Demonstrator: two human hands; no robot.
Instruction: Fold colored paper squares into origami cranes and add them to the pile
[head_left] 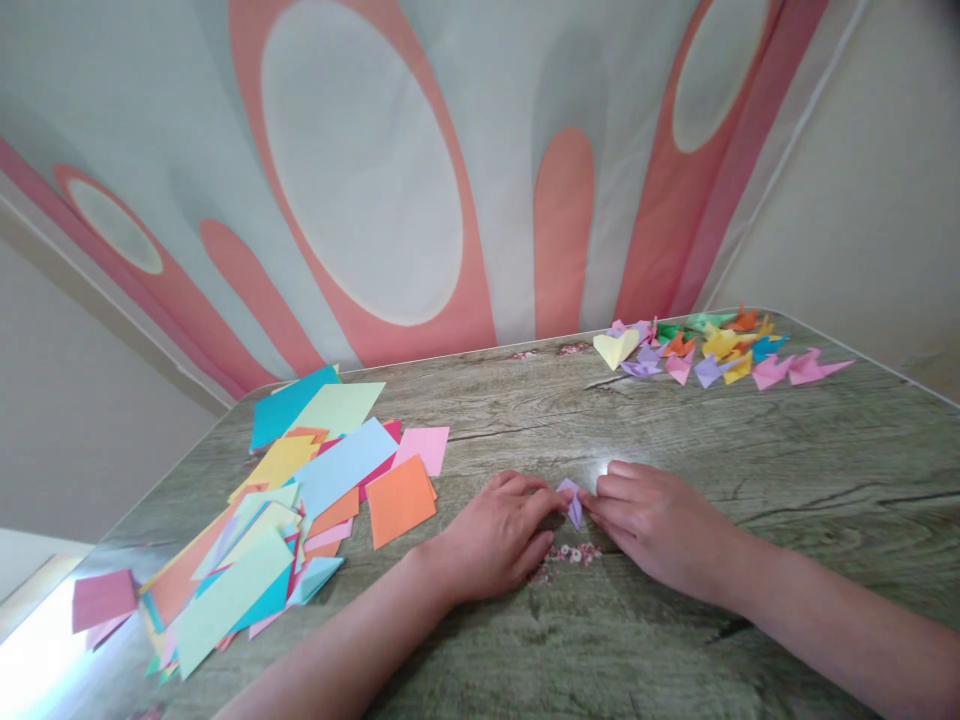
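Observation:
A small purple piece of folded origami paper lies on the wood-grain table between my two hands. My left hand rests on the tabletop, its fingers bent and the fingertips gripping the paper's left edge. From the other side, my right hand has its fingers curled together, with the index fingertip and thumb on the paper's right edge. The paper is narrow and pointed, with a crease down its middle. The parts of it under my fingertips are hidden.
Loose coloured paper sheets are spread in a heap on the left, with purple-pink squares near the table's edge. Several folded paper cranes and a cream paper heart stand at the back right. A patterned cloth hangs behind the table.

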